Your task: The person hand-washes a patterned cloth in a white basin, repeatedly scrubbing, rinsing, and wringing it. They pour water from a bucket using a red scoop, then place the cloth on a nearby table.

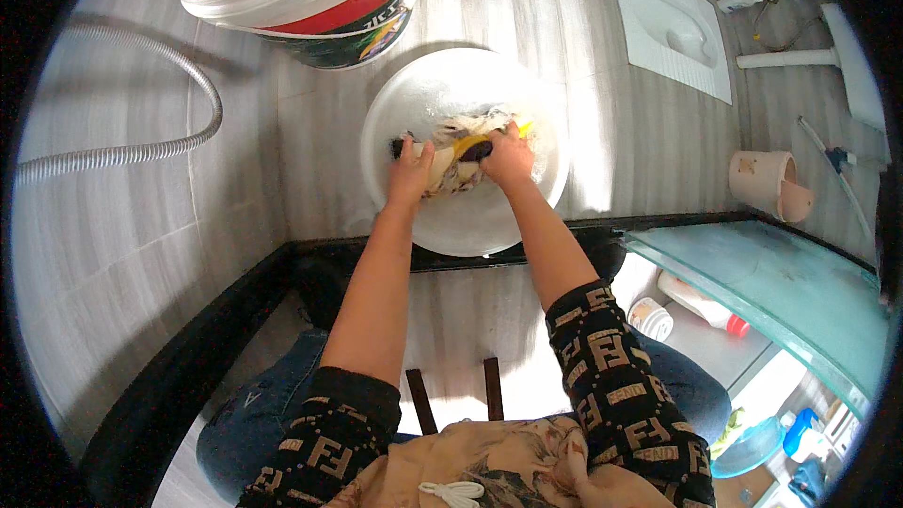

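Note:
A round white basin (pixel 462 226) rests on the floor in front of me. In it lies a bunched cloth (pixel 444 168), cream with yellow, black and patterned parts, which looks wet. My left hand (pixel 410 171) grips the cloth's left end near a dark patch, thumb and index finger showing on top. On the other side, my right hand (pixel 509 156) is closed around a yellow and black part. The cloth stretches between both hands. Its underside and the fingers beneath it are hidden.
Beyond the basin stands a large paint bucket (pixel 303 14) with a red inside. A corrugated metal hose (pixel 204 95) curves at left. To the right are a squat toilet (pixel 674 25), a pinkish bin (pixel 758 180) and a glass panel (pixel 769 261). A black sill (pixel 465 262) crosses before me.

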`<state>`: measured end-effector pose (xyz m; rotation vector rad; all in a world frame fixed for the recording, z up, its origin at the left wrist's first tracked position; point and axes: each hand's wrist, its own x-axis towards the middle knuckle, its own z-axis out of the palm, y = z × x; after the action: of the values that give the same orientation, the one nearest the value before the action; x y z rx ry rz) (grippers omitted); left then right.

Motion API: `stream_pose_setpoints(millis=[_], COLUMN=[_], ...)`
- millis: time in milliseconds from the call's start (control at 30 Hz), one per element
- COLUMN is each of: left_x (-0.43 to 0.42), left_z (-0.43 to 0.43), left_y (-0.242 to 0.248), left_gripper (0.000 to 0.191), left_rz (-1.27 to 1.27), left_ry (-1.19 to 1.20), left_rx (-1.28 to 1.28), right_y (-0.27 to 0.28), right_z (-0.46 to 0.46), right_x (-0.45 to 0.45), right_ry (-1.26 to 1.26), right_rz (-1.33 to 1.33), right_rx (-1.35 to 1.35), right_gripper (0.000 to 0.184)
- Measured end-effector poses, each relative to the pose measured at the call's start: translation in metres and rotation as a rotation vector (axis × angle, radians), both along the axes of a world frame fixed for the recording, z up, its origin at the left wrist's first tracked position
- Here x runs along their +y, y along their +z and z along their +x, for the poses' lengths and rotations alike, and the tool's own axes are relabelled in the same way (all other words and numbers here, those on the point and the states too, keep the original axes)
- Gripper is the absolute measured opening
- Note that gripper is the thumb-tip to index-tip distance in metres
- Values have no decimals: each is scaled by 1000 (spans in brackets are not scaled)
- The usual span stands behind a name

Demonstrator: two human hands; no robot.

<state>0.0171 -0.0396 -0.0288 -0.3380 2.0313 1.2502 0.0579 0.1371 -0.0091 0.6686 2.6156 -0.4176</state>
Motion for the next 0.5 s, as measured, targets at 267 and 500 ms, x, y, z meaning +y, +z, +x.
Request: stream_pose_setpoints(millis=[267,500], left_x=[4,2], left_z=[-21,2], left_y=[52,71], left_gripper=[62,28], left_rz=[1059,1360], left_ry=[411,394], left_rx=[-786,-537], right_y=[96,147], right_z=[25,10], right_x=[-68,-110], right_ry=[184,38], right_rz=[-284,-361], right_rx=[546,571], right_gripper=[37,30])
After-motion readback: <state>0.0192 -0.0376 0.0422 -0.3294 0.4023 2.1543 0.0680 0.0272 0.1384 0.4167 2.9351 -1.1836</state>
